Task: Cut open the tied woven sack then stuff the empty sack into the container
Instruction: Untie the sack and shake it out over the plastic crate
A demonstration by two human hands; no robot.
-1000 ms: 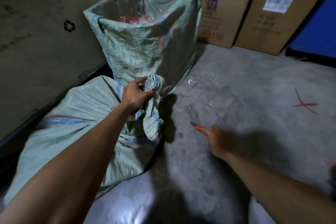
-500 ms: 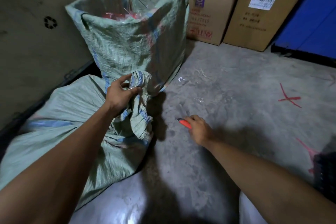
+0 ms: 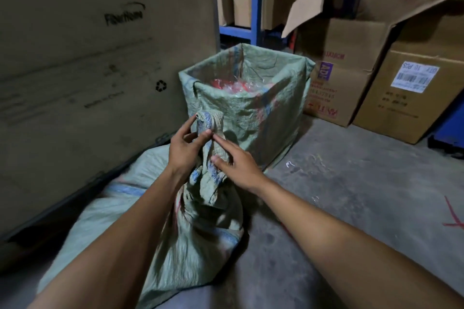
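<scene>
The tied woven sack (image 3: 175, 246) lies on the concrete floor (image 3: 351, 208) before me, my left hand (image 3: 184, 149) pinching its knotted neck (image 3: 209, 148), my right hand (image 3: 238, 165) touching it with straight fingers, and the sack-lined container (image 3: 251, 108) stands open just beyond.

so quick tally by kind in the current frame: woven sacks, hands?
Woven sacks: 2, the tied sack lying on the floor and the open sack standing behind it.
Hands: 2, the left hand and the right hand, both at the tied neck.
Total: 4
</scene>
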